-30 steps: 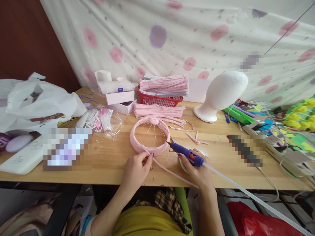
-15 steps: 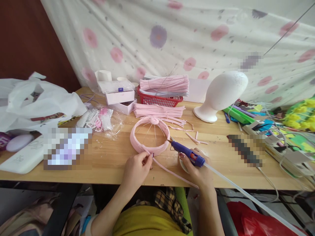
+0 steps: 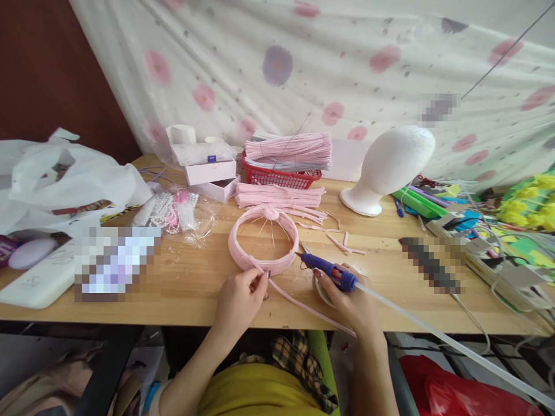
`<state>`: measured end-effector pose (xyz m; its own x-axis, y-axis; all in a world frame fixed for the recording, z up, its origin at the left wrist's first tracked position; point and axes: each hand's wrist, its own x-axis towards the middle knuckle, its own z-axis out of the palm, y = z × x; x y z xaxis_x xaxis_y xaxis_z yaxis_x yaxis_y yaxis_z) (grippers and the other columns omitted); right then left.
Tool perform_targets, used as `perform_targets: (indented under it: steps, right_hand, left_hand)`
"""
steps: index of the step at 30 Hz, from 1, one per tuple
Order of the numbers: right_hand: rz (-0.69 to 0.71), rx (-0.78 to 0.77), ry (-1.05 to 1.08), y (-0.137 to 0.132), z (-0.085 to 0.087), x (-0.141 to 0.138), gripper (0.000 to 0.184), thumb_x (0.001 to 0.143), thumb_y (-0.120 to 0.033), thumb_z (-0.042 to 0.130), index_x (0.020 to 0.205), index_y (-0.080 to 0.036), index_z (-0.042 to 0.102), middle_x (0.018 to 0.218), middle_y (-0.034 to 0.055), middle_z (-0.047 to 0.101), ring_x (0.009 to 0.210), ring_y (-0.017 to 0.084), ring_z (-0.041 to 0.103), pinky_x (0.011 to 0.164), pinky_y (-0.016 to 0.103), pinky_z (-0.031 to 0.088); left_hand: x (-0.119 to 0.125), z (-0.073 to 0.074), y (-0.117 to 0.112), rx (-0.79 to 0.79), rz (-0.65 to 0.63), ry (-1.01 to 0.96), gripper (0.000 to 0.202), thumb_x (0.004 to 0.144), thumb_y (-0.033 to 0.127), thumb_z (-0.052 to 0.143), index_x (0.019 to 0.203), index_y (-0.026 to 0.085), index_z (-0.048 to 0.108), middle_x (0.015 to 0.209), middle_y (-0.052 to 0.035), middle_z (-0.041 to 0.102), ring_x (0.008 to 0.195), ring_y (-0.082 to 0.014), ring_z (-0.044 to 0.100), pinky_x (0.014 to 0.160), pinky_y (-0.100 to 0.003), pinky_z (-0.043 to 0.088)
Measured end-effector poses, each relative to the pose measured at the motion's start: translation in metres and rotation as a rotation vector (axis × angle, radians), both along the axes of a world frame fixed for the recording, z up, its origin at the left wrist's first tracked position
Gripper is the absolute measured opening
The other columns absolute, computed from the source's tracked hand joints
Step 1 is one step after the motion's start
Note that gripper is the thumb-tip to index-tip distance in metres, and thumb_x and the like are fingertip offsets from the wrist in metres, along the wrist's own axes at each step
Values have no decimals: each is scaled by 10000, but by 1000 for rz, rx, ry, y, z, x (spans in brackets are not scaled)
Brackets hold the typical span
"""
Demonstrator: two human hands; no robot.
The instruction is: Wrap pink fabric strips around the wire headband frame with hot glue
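A pink ring-shaped frame (image 3: 236, 245) with thin wires across its opening and a pink round piece at its far side lies on the wooden table (image 3: 186, 300). At its near edge, my left hand (image 3: 243, 292) pinches a long pink strip (image 3: 299, 301), whose loose end trails right toward my right wrist. Wrapped around a blue hot glue gun (image 3: 332, 271), my right hand (image 3: 351, 297) keeps the nozzle close to the ring's right side. A long translucent glue stick (image 3: 433, 332) sticks out of the gun's back. Part of a pale round item shows under my right hand.
Bundled pink strips (image 3: 280, 196) lie behind the ring, before a red basket (image 3: 281, 176) of more strips. A white foam head (image 3: 390, 167) stands at the back right. Left are white boxes (image 3: 210, 173), bagged beads (image 3: 182, 211) and a plastic bag (image 3: 65, 179); right, a power strip (image 3: 485, 260).
My right hand has tilted the glue gun slightly, and the glue stick's back end has swung up and right. My left hand keeps its pinch on the strip at the ring.
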<state>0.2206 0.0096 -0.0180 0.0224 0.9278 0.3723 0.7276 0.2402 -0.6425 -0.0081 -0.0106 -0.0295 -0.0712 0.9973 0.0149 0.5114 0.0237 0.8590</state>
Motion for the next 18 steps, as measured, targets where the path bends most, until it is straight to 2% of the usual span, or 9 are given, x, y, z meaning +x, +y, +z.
perform_targets:
  steps: [3,7,10,14,16,18]
  right_hand:
    - [13,-44,96,-4,4,-1,448,821,-568,668,587,-215,520,543,-13,511,508,142,500,472,262,378]
    - [-7,-134,275,-8,11,5,455,772,-613,671,615,-188,632,603,41,640,576,194,605,491,278,449]
    - [-229,-123,313,-4,14,21,501,750,-658,654,662,-169,719,649,82,701,588,219,637,474,283,452]
    - [-545,-42,176,6,10,54,475,709,-655,699,691,-182,751,607,76,697,492,206,588,412,276,387]
    - [-616,11,67,9,5,68,458,717,-651,691,664,-198,731,540,57,653,449,203,544,419,289,367]
    - [-630,8,-25,7,2,80,462,762,-650,644,647,-207,712,491,53,607,437,214,520,447,316,364]
  left_hand:
    - [0,-2,0,-1,1,4,298,886,360,490,638,228,588,582,-11,724,576,-184,692,598,-267,440]
    - [-1,-4,-1,5,-3,5,301,893,366,492,643,226,588,585,-9,723,574,-183,691,598,-265,441]
    - [-1,-4,-1,5,-10,4,308,898,384,491,652,227,590,586,-8,721,570,-181,688,602,-266,441]
    - [-1,-5,-1,7,-14,7,331,903,395,486,630,230,572,595,-9,723,568,-179,681,594,-266,428]
    - [-1,-5,0,10,-14,7,337,903,397,486,622,231,571,589,-9,719,562,-179,676,593,-268,425]
    - [-1,-5,1,10,-14,5,344,903,405,491,619,231,577,584,-9,718,556,-180,669,587,-269,424]
